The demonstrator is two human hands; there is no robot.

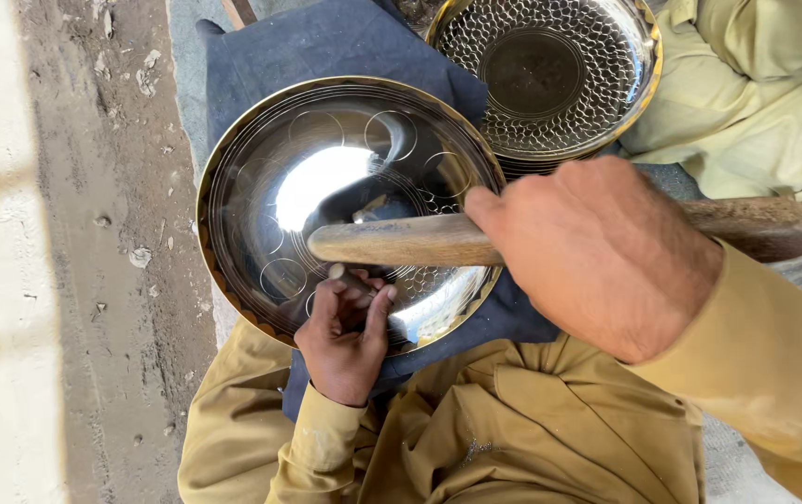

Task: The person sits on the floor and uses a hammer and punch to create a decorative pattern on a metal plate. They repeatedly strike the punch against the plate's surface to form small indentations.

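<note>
The left hand (345, 341) pinches a small punch (337, 273) upright on the shiny plate (261, 187); the right hand (597, 252) clenches a wooden mallet (401, 241) just above those fingertips, poised for striking.

The bowl (326, 187) lay on a cloth (326, 47) spread over the person's lap. Behind it and to its right sat a stack of patterned bowls (550, 75), just beside its rim. A wooden handle (401, 241) crossed above the bowl's right half, held by the right hand (597, 252) to the bowl's right. The left hand (345, 336) rested at the bowl's near rim, fingers inside on a small tool (350, 277). Left of the bowl lay the bare floor (112, 233).
</note>
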